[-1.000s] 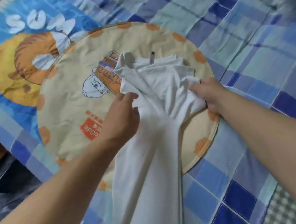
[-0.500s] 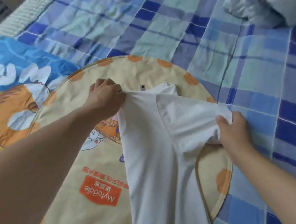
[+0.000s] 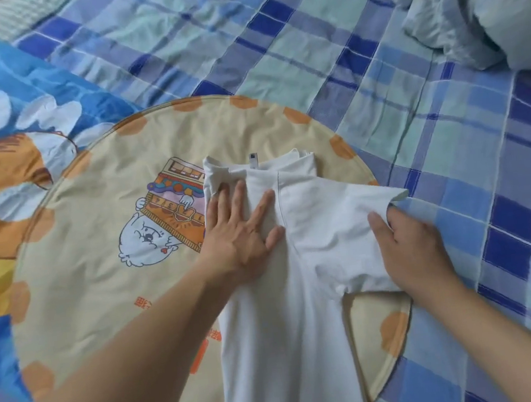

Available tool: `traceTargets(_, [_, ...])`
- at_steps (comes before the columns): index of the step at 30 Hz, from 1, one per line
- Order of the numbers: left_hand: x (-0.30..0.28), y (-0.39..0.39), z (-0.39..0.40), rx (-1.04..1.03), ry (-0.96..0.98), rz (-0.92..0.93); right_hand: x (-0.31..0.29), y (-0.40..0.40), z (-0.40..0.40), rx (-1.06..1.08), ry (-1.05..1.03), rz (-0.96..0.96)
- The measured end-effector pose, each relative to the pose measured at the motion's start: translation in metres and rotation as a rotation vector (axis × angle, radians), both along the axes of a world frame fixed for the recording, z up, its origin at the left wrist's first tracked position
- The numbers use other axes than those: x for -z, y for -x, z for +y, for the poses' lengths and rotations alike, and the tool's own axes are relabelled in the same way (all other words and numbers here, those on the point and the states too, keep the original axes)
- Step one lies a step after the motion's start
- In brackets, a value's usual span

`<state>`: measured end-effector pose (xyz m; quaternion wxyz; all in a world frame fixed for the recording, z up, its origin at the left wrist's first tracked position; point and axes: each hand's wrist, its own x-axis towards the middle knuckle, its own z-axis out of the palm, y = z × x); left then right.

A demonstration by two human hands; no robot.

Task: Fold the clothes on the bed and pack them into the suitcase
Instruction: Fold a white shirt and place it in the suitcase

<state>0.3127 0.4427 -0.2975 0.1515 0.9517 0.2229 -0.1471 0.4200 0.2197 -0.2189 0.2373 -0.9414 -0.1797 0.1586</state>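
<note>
Broadly, biggest first: blue-and-green checked cotton bedsheet (image 3: 324, 49) covers the bed, w/ a crumpled pale grey-blue duvet (image 3: 479, 8) top right and a blue cartoon-print blanket (image 3: 4, 96) on the left. On the sheet lies a round cream fabric mat w/ orange spots and a cartoon print (image 3: 110, 189). Over the mat's right half lies the white cotton t-shirt (image 3: 286, 328), long axis running from the collar, far from the person, straight back toward them; hem end runs out of frame at the bottom. Its one sleeve sticks out to the right, past the mat edge. Left hand (image 3: 238, 232) is flat, fingers spread, pressing the shirt's left shoulder area just below the collar. Right hand (image 3: 414, 248) lies on the sleeve, thumb on top; fingers partly tucked under the cuff, so can't tell if it pinches. Sleeve is nearer the right hand, so prob. that hand folds it inward across the body. No suitcase in view
</note>
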Motion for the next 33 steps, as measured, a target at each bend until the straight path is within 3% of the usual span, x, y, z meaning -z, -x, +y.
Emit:
traceTargets(2, [-0.022, -0.002, 0.005, -0.073, 0.126, -0.062, -0.02, 0.003, 0.016, -0.146, 0.126, 0.002])
traceTargets(3, [-0.036, 0.0, 0.006, -0.19, 0.226, -0.181, -0.031, 0.008, 0.026, -0.192, 0.14, 0.017])
traceTargets(5, [-0.062, 0.007, 0.007, -0.566, 0.534, -0.469, -0.044, 0.022, 0.048, -0.281, 0.132, 0.03])
traceTargets(6, [-0.069, 0.01, 0.008, -0.774, 0.8, -0.551, -0.045, 0.029, 0.059, -0.338, 0.125, 0.049])
traceTargets(8, [-0.071, 0.013, 0.013, -1.083, 1.422, -0.518, -0.037, 0.05, 0.083, -0.452, 0.136, 0.148])
traceTargets(10, [-0.062, 0.014, 0.019, -1.169, 1.658, -0.396, -0.027, 0.068, 0.1, -0.508, 0.196, 0.314])
traceTargets(12, [-0.053, 0.013, 0.02, -1.193, 1.633, -0.391, -0.019, 0.071, 0.101, -0.491, 0.207, 0.342])
traceTargets(14, [-0.046, 0.012, 0.018, -1.135, 1.55, -0.443, -0.009, 0.055, 0.093, -0.418, 0.166, 0.202])
traceTargets(18, [-0.038, 0.016, 0.019, -1.051, 1.219, -0.441, 0.006, 0.002, 0.082, -0.293, 0.179, 0.002])
traceTargets(24, [-0.042, 0.012, 0.035, -0.833, 0.839, -0.343, 0.034, -0.057, 0.105, -0.362, 0.112, 0.163])
traceTargets(27, [-0.038, 0.007, 0.04, -0.738, 0.599, -0.351, 0.044, -0.072, 0.11, -0.334, 0.155, 0.118])
traceTargets(30, [-0.036, 0.0, 0.042, -0.697, 0.282, -0.388, 0.051, -0.074, 0.111, -0.175, 0.063, 0.044])
traceTargets(31, [-0.033, -0.004, 0.049, -0.716, 0.24, -0.354, 0.052, -0.074, 0.112, -0.103, 0.036, 0.053])
traceTargets(33, [-0.028, -0.018, 0.069, -0.812, 0.336, -0.2, 0.054, -0.074, 0.114, 0.027, -0.023, 0.181])
